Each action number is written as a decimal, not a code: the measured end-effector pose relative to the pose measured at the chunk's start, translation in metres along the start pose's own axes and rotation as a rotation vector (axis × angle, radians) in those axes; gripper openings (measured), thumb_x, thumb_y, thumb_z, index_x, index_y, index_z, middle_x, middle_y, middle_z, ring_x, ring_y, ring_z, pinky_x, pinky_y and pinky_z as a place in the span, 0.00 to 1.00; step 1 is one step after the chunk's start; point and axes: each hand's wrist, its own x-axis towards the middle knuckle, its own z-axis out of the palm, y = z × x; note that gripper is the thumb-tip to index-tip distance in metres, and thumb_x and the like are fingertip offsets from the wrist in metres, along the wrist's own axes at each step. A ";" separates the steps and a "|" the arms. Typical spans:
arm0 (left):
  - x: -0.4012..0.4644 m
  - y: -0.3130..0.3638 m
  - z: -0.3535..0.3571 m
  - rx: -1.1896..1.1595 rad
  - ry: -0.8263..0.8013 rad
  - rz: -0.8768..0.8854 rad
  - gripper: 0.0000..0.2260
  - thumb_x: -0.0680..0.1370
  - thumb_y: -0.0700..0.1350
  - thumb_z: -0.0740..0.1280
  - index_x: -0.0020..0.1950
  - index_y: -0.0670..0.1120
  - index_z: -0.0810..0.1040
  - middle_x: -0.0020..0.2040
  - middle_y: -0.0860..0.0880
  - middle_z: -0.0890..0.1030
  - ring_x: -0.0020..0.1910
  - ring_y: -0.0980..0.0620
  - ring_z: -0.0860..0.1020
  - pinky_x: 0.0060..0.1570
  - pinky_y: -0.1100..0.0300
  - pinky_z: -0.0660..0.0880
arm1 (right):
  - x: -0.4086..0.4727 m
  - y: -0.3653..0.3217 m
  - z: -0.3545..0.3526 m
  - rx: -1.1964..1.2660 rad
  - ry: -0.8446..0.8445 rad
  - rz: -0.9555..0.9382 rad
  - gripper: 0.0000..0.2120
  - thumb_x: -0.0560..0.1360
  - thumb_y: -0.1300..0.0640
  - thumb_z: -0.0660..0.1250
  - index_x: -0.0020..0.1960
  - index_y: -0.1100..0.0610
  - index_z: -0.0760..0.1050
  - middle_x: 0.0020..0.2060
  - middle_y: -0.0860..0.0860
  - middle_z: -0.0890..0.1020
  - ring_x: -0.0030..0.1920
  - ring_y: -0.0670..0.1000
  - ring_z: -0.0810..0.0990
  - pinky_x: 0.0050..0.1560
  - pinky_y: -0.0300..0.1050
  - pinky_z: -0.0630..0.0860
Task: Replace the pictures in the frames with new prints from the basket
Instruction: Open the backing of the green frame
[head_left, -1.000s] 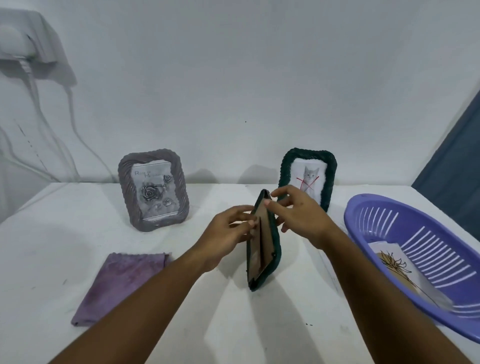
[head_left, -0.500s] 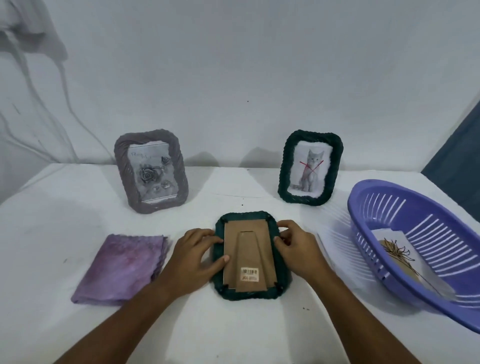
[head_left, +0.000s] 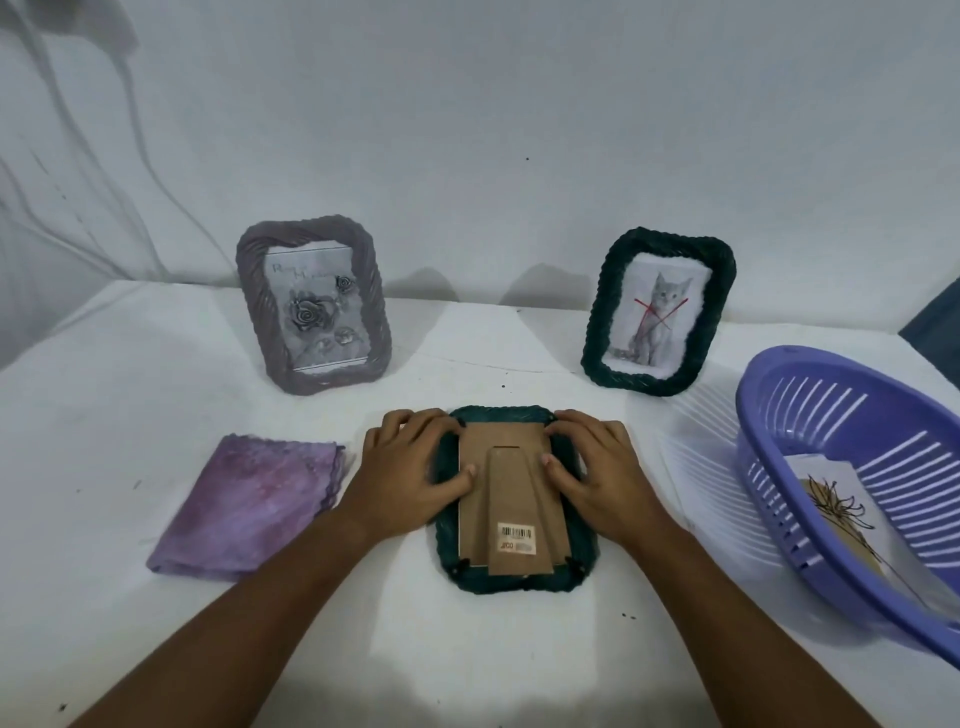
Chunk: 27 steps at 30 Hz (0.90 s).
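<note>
Your green frame (head_left: 514, 499) lies face down near the middle of the worktop (head_left: 130, 597), close to its front edge, with the brown cardboard backing (head_left: 511, 509) and its folded stand turned up to you. It will likely handle as a light, stiff thing, but expect glass under that backing, so treat it as fragile and don't lean your weight on the centre. The braided rim looks grippy; the backing looks thin and may bend if you pry it hard. The small dark tabs at the near corners look like what holds it in, so take hold there, or lift by the stand's edge.

Your left hand (head_left: 410, 473) rests on the frame's left rim, fingers (head_left: 415, 423) loosely bent over the far left corner and the thumb lying on the backing's left edge. Your right hand (head_left: 592, 467) mirrors it on the right rim, thumb on the backing beside the stand. Neither hand clamps anything; both press flat, fingers only slightly apart.

The purple basket (head_left: 779, 415) with the new prints (head_left: 836, 499) sits by the right edge, well apart from your right hand. Two more frames, the grey frame (head_left: 249, 291) and the cat frame (head_left: 722, 291), stand upright along the back edge.
</note>
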 end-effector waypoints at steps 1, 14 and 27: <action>0.000 0.000 0.000 0.002 -0.008 -0.004 0.22 0.70 0.67 0.55 0.59 0.59 0.70 0.62 0.62 0.70 0.63 0.55 0.62 0.53 0.58 0.57 | 0.000 0.001 0.001 -0.015 -0.002 -0.004 0.18 0.76 0.42 0.59 0.64 0.48 0.71 0.66 0.43 0.70 0.64 0.47 0.63 0.62 0.40 0.61; 0.007 0.002 -0.001 0.028 -0.053 -0.047 0.25 0.67 0.67 0.55 0.61 0.61 0.67 0.64 0.63 0.68 0.64 0.53 0.60 0.54 0.58 0.57 | 0.006 0.001 0.001 -0.096 -0.061 0.005 0.31 0.71 0.35 0.46 0.70 0.45 0.64 0.67 0.40 0.64 0.60 0.47 0.59 0.63 0.45 0.62; 0.014 0.002 0.002 0.122 -0.093 -0.053 0.37 0.66 0.70 0.49 0.72 0.57 0.61 0.67 0.56 0.66 0.64 0.52 0.58 0.57 0.58 0.56 | 0.008 0.001 0.001 -0.132 -0.118 0.005 0.33 0.70 0.34 0.42 0.72 0.43 0.59 0.69 0.40 0.61 0.62 0.48 0.57 0.61 0.43 0.58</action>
